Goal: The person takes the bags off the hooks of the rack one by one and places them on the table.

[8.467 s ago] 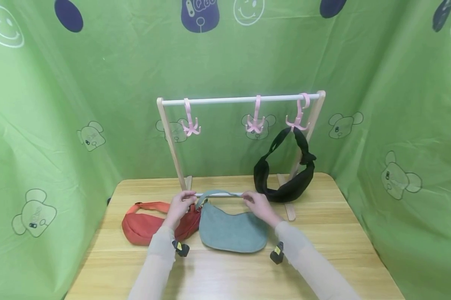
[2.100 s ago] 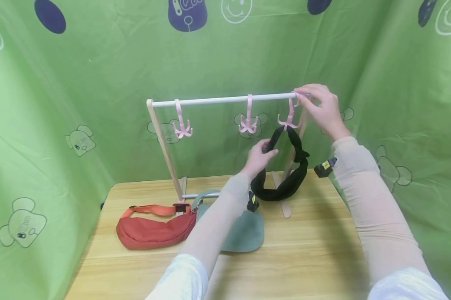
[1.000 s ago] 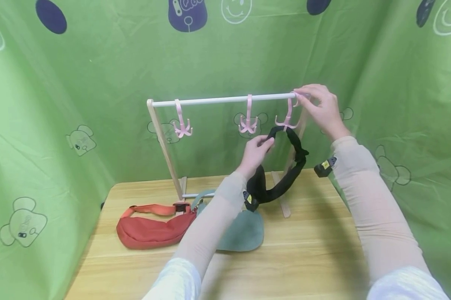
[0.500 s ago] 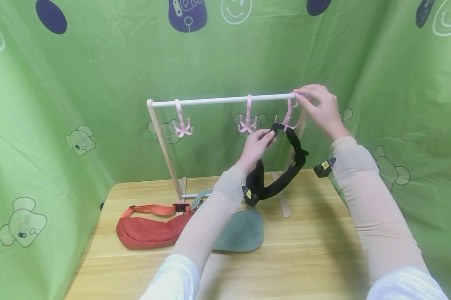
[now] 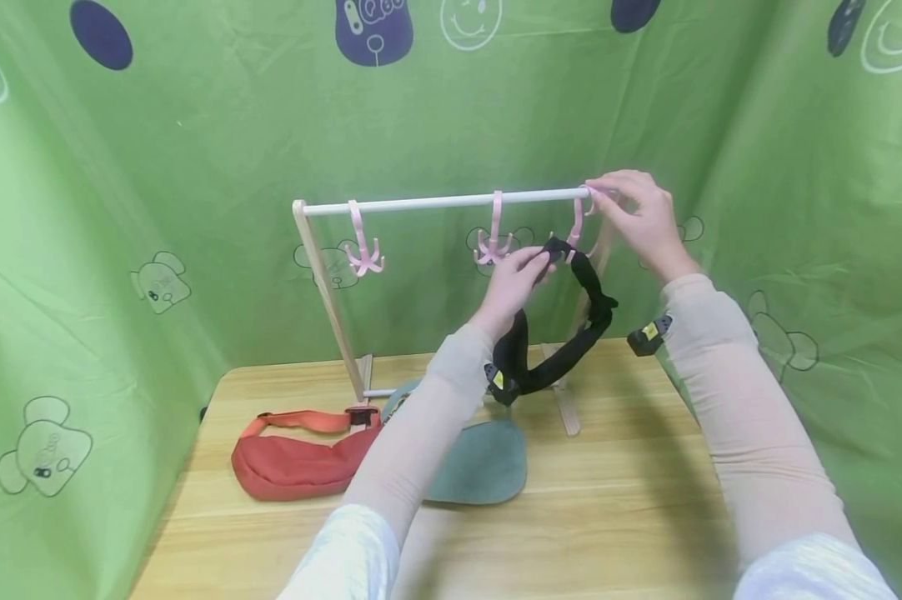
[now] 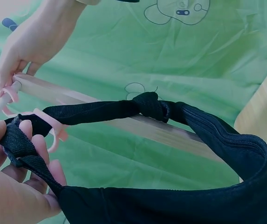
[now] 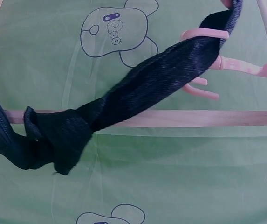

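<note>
A black shoulder bag (image 5: pixel 571 360) with a knotted strap hangs by that strap from the rightmost pink hook (image 5: pixel 576 218) on a rack. My left hand (image 5: pixel 509 287) pinches the strap just left of the hook; the left wrist view shows thumb and fingers around the bunched black strap (image 6: pixel 23 147). At the right end of the white rail (image 5: pixel 436 202), my right hand (image 5: pixel 642 223) pinches the top of that hook. In the right wrist view, the strap (image 7: pixel 156 81) passes through a prong of the pink hook (image 7: pixel 245 66), and its knot shows lower left.
Two more pink hooks (image 5: pixel 363 242) hang at the rail's left and middle. A red bag (image 5: pixel 301 467) with an orange strap lies on the wooden table (image 5: pixel 571 533). Beside it a teal bag (image 5: pixel 481 467) is partly hidden by my left forearm. Green curtains (image 5: pixel 218 167) surround the table.
Both hands have gone from the teal bag to the rack. Lately my left hand has taken the black strap and raised its left side toward the hook; my right hand has stayed in place.
</note>
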Motion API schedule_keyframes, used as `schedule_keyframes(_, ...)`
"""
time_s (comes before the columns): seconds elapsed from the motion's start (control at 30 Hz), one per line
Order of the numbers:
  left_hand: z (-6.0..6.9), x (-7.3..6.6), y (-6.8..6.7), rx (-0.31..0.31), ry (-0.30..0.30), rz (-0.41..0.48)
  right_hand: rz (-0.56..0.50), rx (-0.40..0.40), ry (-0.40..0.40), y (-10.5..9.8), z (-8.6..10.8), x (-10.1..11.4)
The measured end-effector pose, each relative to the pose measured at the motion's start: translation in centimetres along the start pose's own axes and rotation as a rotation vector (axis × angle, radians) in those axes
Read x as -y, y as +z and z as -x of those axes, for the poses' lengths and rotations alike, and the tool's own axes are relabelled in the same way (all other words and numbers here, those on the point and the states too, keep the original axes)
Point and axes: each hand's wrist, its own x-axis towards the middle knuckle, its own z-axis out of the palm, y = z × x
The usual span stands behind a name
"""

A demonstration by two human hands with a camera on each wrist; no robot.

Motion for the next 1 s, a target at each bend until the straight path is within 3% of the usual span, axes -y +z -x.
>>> schedule_keyframes(0.43,0.3,-0.9,0.0,-0.003,0.014,0.001,-0.004,-0.001,0.001,0.1,0.0,0.0)
schedule_keyframes(0.8,0.5,-1.7,0.1,0.046,0.045,0.055,0.018,-0.031,-0.033,0.2,0.0,-0.3)
schedule_keyframes(1.0,0.8,-2.1,0.0,0.065,0.057,0.033,0.027,-0.031,-0.035,0.2,0.0,-0.2)
